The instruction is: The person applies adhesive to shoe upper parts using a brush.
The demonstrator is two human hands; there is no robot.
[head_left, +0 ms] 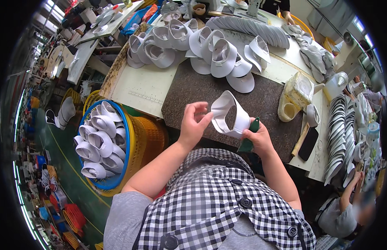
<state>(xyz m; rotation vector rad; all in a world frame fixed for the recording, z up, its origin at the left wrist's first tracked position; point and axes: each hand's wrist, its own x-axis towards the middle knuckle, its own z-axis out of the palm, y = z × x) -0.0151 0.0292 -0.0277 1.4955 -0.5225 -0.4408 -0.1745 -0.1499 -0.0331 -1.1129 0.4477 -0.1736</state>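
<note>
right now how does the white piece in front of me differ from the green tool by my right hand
Colour: the white piece is pale all over, while the green tool is dark green. Shape: the white piece curves round a large opening; the green tool looks flat and narrow. Size: the white piece looks broader than the green tool's visible parts. Both appear held in the right hand.

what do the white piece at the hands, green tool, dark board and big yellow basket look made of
White piece: probably leather or synthetic, smooth and softly matt; thin, bending into a loop.
Green tool: perhaps plastic; smooth, evenly coloured.
Dark board: stone or laminate, unclear which; speckled, low sheen.
Big yellow basket: likely slightly glossy plastic, given moulded lattice walls.
</note>
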